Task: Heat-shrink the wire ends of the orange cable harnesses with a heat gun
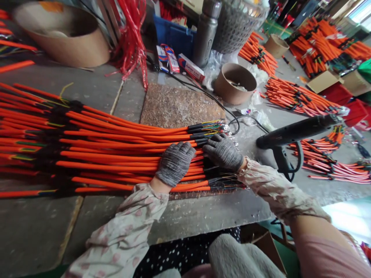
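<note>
Many orange cables (127, 154) lie side by side across the bench, with black sleeves (194, 126) and thin coloured wires (213, 124) at their right ends. My left hand (176, 163), in a grey knitted glove, is closed over an orange cable near its sleeve, its fingertips curled down. To its right, my right hand (223, 152), gloved alike, has its fingers bent around the black end of a cable. Its palm hides part of the wire ends below. Beneath the cables is a rough brown board (179, 106).
A black heat gun (295, 131) stands right of my right hand, its cord (203, 90) running behind the board. Cardboard rings (235, 83), a metal flask (206, 34), red strips (130, 42) and a blue bin (174, 36) are behind. More orange bundles (301, 96) lie at right.
</note>
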Action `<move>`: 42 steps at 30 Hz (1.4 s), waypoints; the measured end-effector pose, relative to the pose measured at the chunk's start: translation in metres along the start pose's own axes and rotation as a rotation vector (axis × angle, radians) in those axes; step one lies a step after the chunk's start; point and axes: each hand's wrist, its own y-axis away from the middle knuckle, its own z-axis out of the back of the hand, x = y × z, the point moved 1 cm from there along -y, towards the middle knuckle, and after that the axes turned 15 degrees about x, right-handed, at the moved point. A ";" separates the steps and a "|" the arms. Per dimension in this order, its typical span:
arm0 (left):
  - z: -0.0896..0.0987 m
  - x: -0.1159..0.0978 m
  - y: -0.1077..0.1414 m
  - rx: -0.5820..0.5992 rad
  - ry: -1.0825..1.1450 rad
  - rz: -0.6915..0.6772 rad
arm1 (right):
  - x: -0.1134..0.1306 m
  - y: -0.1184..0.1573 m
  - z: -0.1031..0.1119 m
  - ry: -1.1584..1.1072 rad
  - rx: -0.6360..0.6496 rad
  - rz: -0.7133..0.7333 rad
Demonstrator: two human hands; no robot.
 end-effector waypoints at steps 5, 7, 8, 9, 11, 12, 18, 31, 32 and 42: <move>0.000 0.001 0.000 0.005 -0.001 0.002 | -0.002 0.001 0.000 -0.029 0.018 0.007; 0.000 0.001 0.000 0.003 -0.008 0.004 | -0.002 0.002 0.000 -0.027 0.023 0.007; 0.000 0.000 0.000 0.003 -0.007 0.004 | -0.002 0.002 -0.001 -0.024 0.024 0.008; 0.000 0.000 0.000 0.000 -0.002 0.004 | -0.002 0.002 -0.001 -0.021 0.023 0.008; -0.001 0.000 0.000 -0.010 0.013 0.003 | -0.002 0.004 -0.001 -0.022 0.015 0.004; -0.001 0.000 0.000 -0.018 0.019 0.002 | -0.002 0.006 -0.002 -0.029 0.008 0.001; -0.004 0.002 -0.003 -0.034 -0.006 -0.007 | -0.012 0.020 -0.006 -0.042 -0.014 -0.100; 0.001 0.005 -0.006 0.024 -0.030 0.004 | -0.022 0.019 -0.014 0.023 0.005 -0.132; 0.002 0.005 -0.007 0.019 -0.036 0.002 | -0.021 0.020 -0.014 0.011 0.006 -0.146; 0.001 0.007 -0.007 -0.046 -0.012 -0.045 | -0.028 0.172 -0.031 -0.174 -0.331 -1.179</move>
